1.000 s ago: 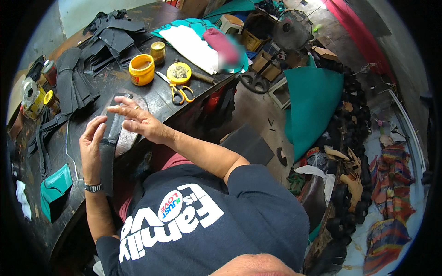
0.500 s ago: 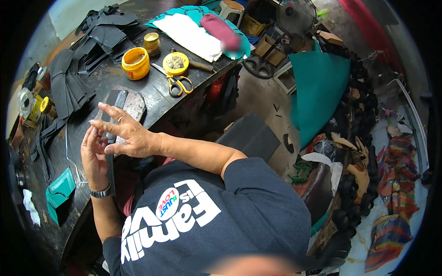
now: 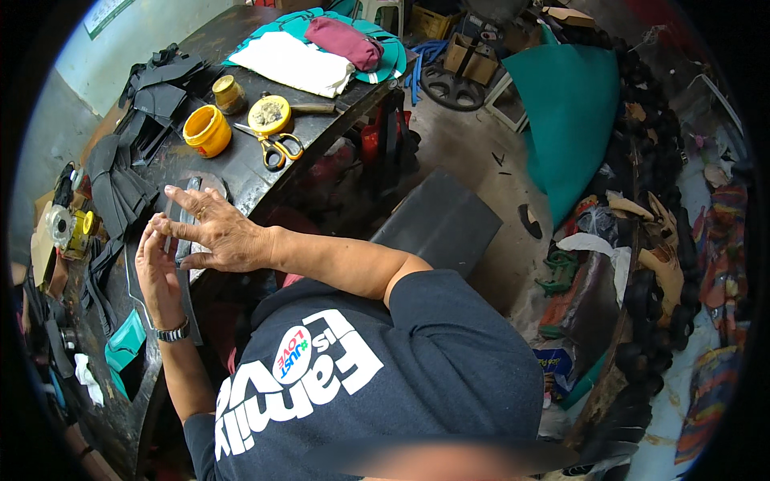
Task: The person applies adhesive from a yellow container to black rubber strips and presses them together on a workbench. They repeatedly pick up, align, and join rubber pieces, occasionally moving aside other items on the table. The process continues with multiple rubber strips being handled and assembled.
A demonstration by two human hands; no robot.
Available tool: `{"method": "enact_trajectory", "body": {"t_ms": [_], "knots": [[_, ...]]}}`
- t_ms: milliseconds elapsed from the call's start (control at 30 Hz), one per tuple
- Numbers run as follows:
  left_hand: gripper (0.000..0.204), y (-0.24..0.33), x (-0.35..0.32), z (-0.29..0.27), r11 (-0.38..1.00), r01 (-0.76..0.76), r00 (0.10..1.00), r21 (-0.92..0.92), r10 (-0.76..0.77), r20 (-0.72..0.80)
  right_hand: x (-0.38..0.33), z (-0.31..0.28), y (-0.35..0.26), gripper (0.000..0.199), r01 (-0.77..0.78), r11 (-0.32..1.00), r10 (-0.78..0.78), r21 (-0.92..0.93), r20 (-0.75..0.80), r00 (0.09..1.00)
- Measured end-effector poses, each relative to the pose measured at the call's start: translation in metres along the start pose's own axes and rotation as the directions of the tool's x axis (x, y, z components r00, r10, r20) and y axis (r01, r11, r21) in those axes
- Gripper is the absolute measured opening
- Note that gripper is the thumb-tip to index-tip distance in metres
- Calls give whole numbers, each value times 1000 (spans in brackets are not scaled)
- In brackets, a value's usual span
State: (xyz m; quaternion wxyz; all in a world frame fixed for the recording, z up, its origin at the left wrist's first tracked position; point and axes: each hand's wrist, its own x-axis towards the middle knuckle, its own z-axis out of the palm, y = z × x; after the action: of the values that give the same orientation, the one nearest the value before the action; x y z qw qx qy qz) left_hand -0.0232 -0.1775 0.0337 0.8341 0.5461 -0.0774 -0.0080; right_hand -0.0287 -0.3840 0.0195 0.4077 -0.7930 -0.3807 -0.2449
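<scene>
At the near edge of the worktop point(image 3: 249, 180), ahead of the body, we find the left hand point(image 3: 158, 271) and the right hand point(image 3: 223, 232) meeting, or nearly meeting, at the fingertips. One second earlier they stood farther apart. The right is spread wide, its back uppermost; the left is partly curled. We cannot tell whether anything is pinched where they meet. The dark strip point(image 3: 191, 301) remains below both hands, running back past the left wrist; we judge that the fingers are attending to each other rather than pressing the strip, so handling of it appears paused. Just beyond the right fingers shows a rounded slab point(image 3: 210, 181). Farther out from the hands we record orange-handled scissors point(image 3: 267, 141) and an open yellow tub point(image 3: 207, 132), with a fan of black pieces point(image 3: 120, 176) past the left hand. Farthest, beyond the scissors, rest a white cloth point(image 3: 293, 62) and a maroon pouch point(image 3: 345, 44).
</scene>
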Motion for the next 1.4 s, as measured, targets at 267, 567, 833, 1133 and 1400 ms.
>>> {"method": "enact_trajectory", "body": {"t_ms": [267,567,833,1133,1400], "knots": [[37,1,-8,26,993,-115,992,21,114,52,-3,-12,-10,71,-57,952,76,300,-51,996],[14,5,-38,32,989,-113,993,95,110,40,6,-17,9,71,-264,778,370,569,-77,926],[13,-84,-96,-5,924,285,928,257,-333,167,-13,-16,30,51,-390,731,490,561,-33,871],[28,-208,-111,-125,656,523,695,-544,-698,-172,-27,2,40,47,-483,650,556,587,66,829],[28,-244,-135,-161,539,379,749,-752,-656,-92,-31,11,57,47,-483,646,566,592,53,822]]}}
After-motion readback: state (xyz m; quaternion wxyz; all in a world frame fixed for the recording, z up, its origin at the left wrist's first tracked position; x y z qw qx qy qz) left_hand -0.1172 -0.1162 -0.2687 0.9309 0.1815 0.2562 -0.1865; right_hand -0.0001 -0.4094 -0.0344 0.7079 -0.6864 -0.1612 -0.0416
